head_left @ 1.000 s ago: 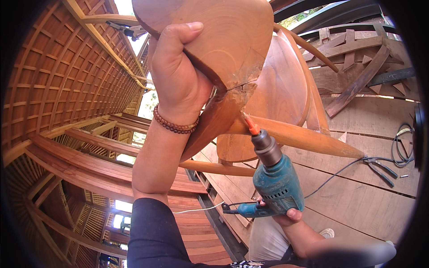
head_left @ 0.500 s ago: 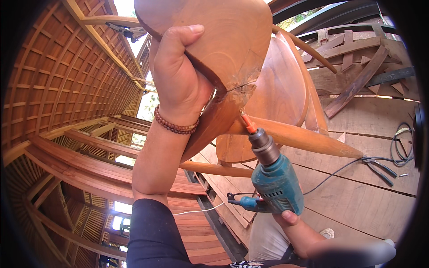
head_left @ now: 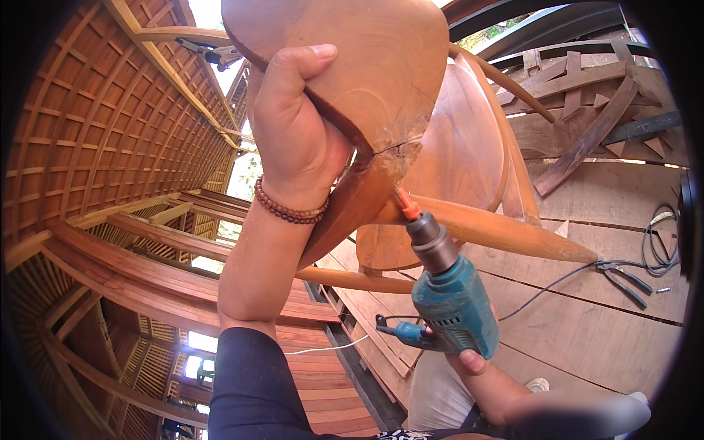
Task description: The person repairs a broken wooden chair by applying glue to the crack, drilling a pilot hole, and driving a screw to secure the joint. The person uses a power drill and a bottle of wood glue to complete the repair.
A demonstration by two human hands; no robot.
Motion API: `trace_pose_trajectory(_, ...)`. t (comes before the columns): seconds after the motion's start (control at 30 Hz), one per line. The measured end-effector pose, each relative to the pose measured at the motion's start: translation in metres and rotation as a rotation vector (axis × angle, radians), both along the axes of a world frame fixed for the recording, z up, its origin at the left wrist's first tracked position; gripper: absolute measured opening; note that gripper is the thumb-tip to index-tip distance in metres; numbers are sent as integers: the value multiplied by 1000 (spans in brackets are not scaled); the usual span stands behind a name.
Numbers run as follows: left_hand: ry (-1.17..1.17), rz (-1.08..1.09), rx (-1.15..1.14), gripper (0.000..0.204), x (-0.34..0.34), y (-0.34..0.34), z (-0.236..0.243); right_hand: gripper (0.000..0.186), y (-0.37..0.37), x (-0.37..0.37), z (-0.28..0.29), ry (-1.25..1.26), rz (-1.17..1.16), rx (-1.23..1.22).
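Note:
My left hand (head_left: 297, 125) grips the edge of a curved wooden chair part (head_left: 367, 66), its thumb lying over the flat face. A crack runs through the wood where this part meets a chair leg. My right hand (head_left: 469, 363) is wrapped round the handle of a teal power drill (head_left: 455, 301), partly hidden behind the drill's body. The drill points up and away; its orange-collared bit (head_left: 407, 204) meets the wood just below the crack. Behind it show the chair's broad panel (head_left: 469, 132) and a tapered leg (head_left: 513, 231).
Pliers (head_left: 622, 282) lie on the plank floor (head_left: 572, 330) at the right, beside a coiled cable (head_left: 660, 242). Wood offcuts (head_left: 587, 95) are piled at the far right. The drill's cord trails from its handle. Reddish boards (head_left: 330, 396) lie at the lower left.
The drill bit has sunk slightly deeper into the wood, with less of its tip showing. The drill's body has shifted a little. My left hand keeps its hold on the chair part.

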State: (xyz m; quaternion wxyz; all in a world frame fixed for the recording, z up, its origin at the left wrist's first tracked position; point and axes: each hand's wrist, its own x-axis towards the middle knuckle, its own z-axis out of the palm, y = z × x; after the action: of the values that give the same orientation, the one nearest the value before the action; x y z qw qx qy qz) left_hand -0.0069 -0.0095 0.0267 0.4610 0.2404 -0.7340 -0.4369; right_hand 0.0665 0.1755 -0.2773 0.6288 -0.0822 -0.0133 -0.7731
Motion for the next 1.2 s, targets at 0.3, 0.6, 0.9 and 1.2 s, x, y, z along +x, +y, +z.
trace_pose_trajectory(0.3,-26,-15,8,23,2,1,1,95,-9,-10,-4,80,-116,-23)
trace_pose_trajectory(0.6,3,-22,10,25,-10,1,0,95,-5,-28,14,-103,61,-26)
trace_pose_trajectory(0.9,-24,0,-5,30,6,1,1,96,-5,-14,3,-59,96,-51)
trace_pose_trajectory(1.2,-56,-2,-35,35,7,0,1,94,-2,-16,-2,-54,26,-26)
